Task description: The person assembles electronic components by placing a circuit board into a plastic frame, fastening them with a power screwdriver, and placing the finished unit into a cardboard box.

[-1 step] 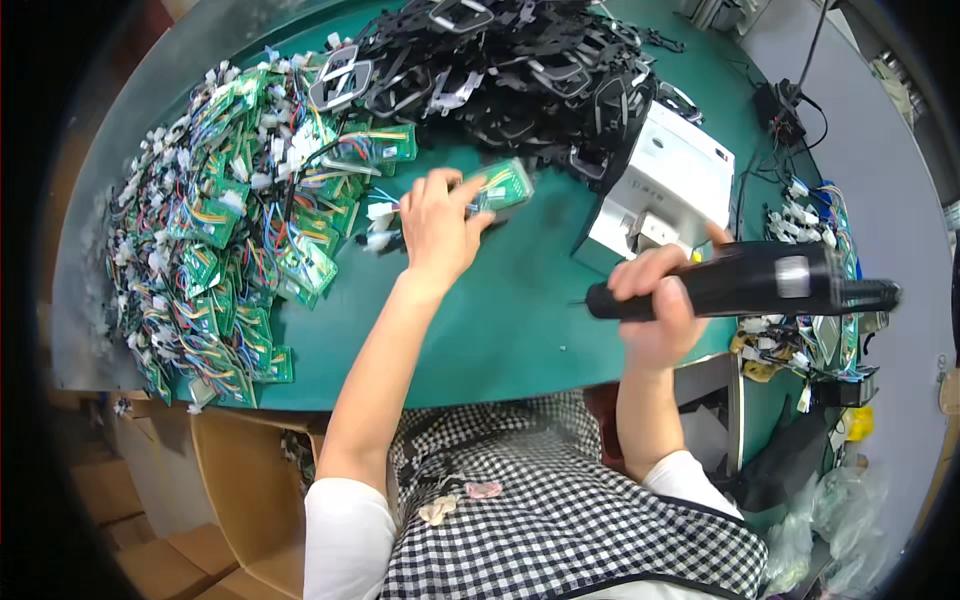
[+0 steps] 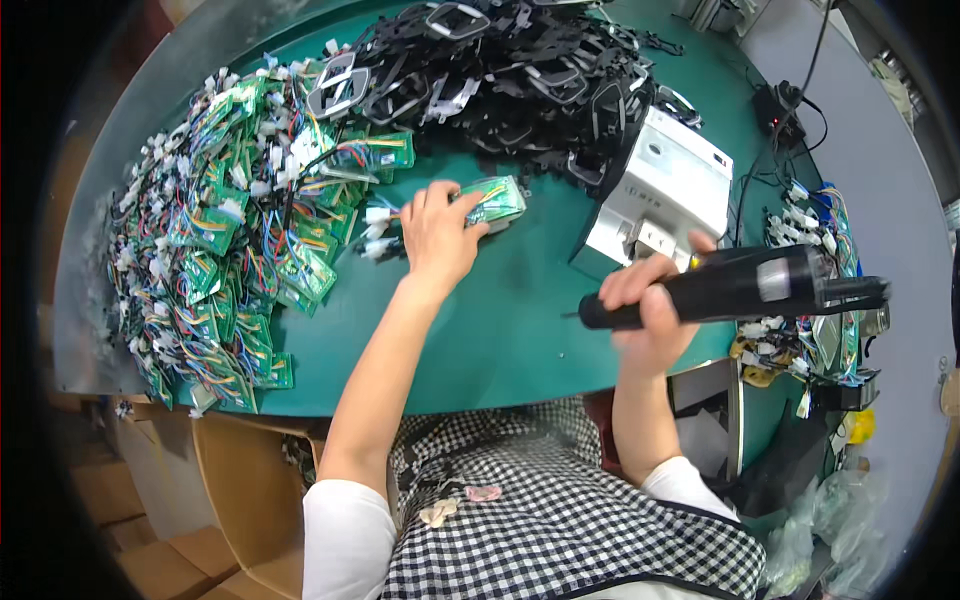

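Observation:
My left hand (image 2: 436,238) grips a small green circuit board (image 2: 503,200) from its left side, low over the green table; coloured wires lie across it. White plugs (image 2: 378,230) stick out past the fingers on the left. Whether the board touches the table I cannot tell. In my right hand (image 2: 652,318) is a black electric screwdriver (image 2: 728,288), lying almost level with its thin bit pointing left. Its bit is in the air, apart from the board. Behind the right hand stands a silver metal box (image 2: 682,175) with a white socket on its near side.
A big heap of wired circuit boards (image 2: 215,235) covers the table's left part. Black plastic frames (image 2: 520,85) are piled along the back. More wired boards (image 2: 845,300) lie at the right, near a black adapter with cables (image 2: 782,112). A cardboard box (image 2: 235,490) stands below the table's left edge.
The board and my left fingers have dropped slightly toward me, and the board's angle has shifted a little. The screwdriver has moved slightly left with my right hand.

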Available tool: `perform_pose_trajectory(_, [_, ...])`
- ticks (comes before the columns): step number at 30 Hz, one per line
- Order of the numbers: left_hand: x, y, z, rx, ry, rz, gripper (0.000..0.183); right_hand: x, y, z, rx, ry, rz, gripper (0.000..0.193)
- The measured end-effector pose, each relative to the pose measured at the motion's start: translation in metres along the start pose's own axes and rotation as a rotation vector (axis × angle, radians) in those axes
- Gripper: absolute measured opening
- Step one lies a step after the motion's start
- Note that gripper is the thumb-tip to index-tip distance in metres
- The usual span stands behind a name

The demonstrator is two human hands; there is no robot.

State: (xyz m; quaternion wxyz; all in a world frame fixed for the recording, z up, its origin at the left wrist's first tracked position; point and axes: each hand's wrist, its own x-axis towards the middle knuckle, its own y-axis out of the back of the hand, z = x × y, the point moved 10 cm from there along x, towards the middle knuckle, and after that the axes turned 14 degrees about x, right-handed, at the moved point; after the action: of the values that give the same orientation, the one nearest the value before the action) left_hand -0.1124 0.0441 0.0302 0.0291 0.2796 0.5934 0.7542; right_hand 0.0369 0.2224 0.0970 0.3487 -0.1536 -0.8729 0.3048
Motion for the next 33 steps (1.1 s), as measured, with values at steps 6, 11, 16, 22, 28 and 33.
perform_pose_trajectory(6, [-0.012,-0.018,-0.01,-0.171,0.03,0.049,0.046,-0.006,0.04,0.021,0.104,-0.091,0.093,0.061])
perform_pose_trajectory(11, [0.06,0.042,0.044,0.034,-0.249,0.117,0.048,-0.009,0.052,0.03,0.092,-0.083,0.061,0.058])
perform_pose_trajectory(16, [0.14,0.021,0.088,0.198,-0.33,0.38,0.037,-0.016,0.049,0.029,0.073,-0.058,-0.026,0.059])
perform_pose_trajectory(22, [0.135,0.066,0.076,-0.215,-0.403,0.442,0.022,-0.017,0.054,0.031,0.05,-0.073,0.01,0.059])
perform_pose_trajectory(28, [0.128,0.139,0.04,-0.518,-0.293,0.605,0.017,-0.009,0.047,0.032,0.038,-0.09,0.067,0.063])
perform_pose_trajectory(33, [0.014,0.092,0.068,-0.281,-0.421,-0.426,0.027,-0.021,0.037,0.008,-0.285,-0.008,0.134,0.075])
